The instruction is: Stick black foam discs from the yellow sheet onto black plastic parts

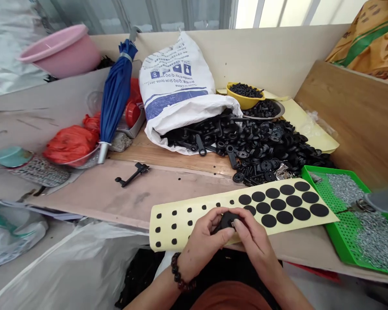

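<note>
**Black moulded part (pixel 228 221) held in a two-handed pinch**

From my remote seat, the black moulded part sits between both hands, just above the yellow backing sheet (pixel 167 212), near its lower edge. A small metal glint shows at the part's right side. The left hand (pixel 202 243), with a dark beaded bracelet (pixel 177 271) at its wrist, curls in from one side, and the right hand (pixel 254 241) comes over from the other. Their fingers (pixel 242 217) are bent and pressed together, pinching the part from both sides. The hands hide most of it, so I cannot tell its full shape.

Black adhesive dots (pixel 286 201) cover the sheet, large ones toward the right and small ones toward the left. Beyond the sheet lies a heap of black plastic parts (pixel 271 146), spilling from a woven sack (pixel 176 82). Just right of the sheet, a green perforated tray (pixel 342 241) holds a mass of small silver screws (pixel 368 232).

Risks, in my judgement: the part is small, and a loosened pinch could drop it onto the dark clothing below, where I would lose sight of it. A knock against the tray could scatter screws, and any landing on the sheet could stick to exposed adhesive.
</note>
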The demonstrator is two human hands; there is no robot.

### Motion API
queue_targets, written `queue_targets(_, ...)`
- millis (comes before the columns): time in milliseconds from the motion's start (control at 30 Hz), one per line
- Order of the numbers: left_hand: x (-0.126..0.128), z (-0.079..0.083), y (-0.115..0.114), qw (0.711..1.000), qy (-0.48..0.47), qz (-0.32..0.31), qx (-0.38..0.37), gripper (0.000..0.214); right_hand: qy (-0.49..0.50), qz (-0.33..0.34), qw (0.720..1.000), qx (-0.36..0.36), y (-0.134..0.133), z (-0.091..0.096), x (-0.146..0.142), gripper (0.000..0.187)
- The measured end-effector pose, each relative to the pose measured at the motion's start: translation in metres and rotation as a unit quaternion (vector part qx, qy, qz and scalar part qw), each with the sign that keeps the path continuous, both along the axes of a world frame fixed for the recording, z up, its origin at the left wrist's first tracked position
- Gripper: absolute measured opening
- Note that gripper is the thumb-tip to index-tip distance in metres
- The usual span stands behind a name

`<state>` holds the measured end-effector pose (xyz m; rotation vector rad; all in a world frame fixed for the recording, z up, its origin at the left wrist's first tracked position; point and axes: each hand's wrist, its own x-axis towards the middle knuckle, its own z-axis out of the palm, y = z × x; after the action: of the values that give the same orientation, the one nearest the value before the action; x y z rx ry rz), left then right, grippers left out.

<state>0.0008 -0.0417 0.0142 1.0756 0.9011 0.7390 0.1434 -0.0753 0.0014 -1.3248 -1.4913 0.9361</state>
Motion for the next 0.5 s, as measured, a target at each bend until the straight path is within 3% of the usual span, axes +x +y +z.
queue_targets(133,-0.008,-0.001,-0.005,0.998,0.052,0.012,0.015,0.037,-0.057,0.032,0.997,0.035,-0.006,-0.002,-0.014,0.030)
queue_targets(200,-0.033,0.003,-0.010,0.994,0.108,0.008,0.023,0.040,-0.073,0.087,0.993,0.025,-0.007,0.003,-0.013,0.032)
queue_targets(267,-0.077,0.008,-0.017,0.974,0.219,0.010,0.062,0.042,-0.107,0.104,0.988,0.038,-0.005,0.006,-0.003,0.030)
queue_targets(333,-0.129,0.012,-0.025,0.925,0.354,0.005,0.142,0.041,-0.174,0.054,0.980,0.075,0.002,0.006,0.017,0.022)
queue_targets(400,-0.174,0.013,-0.031,0.851,0.479,0.018,0.215,0.039,-0.267,-0.025,0.958,0.099,0.010,-0.001,0.040,0.018)
queue_targets(467,-0.194,0.014,-0.035,0.755,0.593,0.040,0.279,0.039,-0.367,-0.063,0.921,0.118,0.018,-0.012,0.059,0.018)
queue_targets(500,-0.191,0.014,-0.035,0.715,0.625,0.055,0.308,0.039,-0.411,-0.067,0.900,0.127,0.021,-0.017,0.064,0.019)
